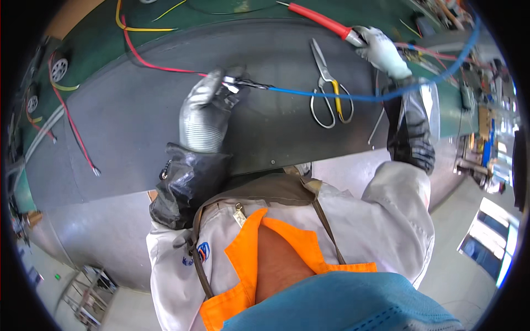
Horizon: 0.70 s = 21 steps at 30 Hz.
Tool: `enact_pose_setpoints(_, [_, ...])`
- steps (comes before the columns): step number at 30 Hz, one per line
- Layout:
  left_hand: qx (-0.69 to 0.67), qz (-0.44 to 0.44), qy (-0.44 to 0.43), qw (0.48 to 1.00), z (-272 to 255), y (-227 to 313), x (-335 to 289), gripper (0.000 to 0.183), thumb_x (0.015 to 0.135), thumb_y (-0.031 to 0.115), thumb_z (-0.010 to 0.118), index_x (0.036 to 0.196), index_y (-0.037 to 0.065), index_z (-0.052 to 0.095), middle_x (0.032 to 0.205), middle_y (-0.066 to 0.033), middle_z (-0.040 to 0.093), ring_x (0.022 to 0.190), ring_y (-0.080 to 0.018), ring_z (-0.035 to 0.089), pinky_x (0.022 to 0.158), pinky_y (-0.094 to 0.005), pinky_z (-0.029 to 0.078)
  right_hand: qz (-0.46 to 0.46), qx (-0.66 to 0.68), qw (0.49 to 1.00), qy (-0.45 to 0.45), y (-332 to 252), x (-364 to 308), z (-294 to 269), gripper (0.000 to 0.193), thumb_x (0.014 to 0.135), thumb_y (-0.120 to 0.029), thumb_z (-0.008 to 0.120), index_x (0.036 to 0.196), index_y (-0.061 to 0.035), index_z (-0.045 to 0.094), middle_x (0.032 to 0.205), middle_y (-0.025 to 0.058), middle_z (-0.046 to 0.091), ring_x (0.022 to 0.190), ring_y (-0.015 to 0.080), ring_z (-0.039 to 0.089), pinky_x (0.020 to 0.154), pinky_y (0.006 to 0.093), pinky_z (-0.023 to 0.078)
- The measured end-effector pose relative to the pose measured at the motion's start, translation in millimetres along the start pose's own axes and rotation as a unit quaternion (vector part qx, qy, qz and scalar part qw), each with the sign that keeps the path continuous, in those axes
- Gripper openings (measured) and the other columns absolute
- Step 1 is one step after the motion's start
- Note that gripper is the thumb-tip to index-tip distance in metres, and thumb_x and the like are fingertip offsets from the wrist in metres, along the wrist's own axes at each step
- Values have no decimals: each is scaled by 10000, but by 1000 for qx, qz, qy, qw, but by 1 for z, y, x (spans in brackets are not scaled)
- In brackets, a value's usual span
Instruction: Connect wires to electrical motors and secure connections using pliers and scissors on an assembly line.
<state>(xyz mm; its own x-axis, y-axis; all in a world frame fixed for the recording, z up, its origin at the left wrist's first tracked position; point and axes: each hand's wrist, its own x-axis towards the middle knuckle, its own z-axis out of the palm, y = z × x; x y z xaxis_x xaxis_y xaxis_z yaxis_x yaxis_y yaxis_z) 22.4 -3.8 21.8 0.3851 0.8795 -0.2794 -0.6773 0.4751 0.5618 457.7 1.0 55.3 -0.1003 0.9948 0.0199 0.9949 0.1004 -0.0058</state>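
Note:
My left hand [205,107], in a grey-and-white knit glove, is closed over the dark bench mat. Its fingers pinch the end of a red wire [157,67] beside a small shiny piece and a dark strand [254,84]; blur hides the exact join. A blue cord [303,92] leads off that dark strand to the right. My right hand [385,54], in a white glove, is wrapped around the silver end of a long red tool [320,20] with a thin pointed tip facing up-left. Between my hands lie scissors [326,83] with one yellow-wrapped handle, blades pointing away.
The dark mat [127,127] covers most of the green bench. More red wires [74,129] with end fittings hang over its left part, near grey spools [59,70]. A yellow wire [143,28] lies at the back. The blue cord arches above my right forearm.

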Motion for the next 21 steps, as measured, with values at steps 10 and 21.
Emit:
enact_pose_setpoints(10, [176,53,-60,981,15,5,-5,239,1039,85,499,1165,-42,656,1049,-107,727,831,-91,648,734,-202,529,51,436,895,-83,-109,151,-34,430,927,-250,688,1311,-72,613,978,26,676,691,77,609,574,243,489])
enact_pose_setpoints(21, [98,18,-41,994,-11,14,4,269,1043,167,528,1208,12,673,1047,-50,732,899,-75,635,784,-218,480,-66,428,880,-194,-159,283,-32,527,938,-261,648,1381,4,542,1166,44,655,945,84,634,776,227,559])
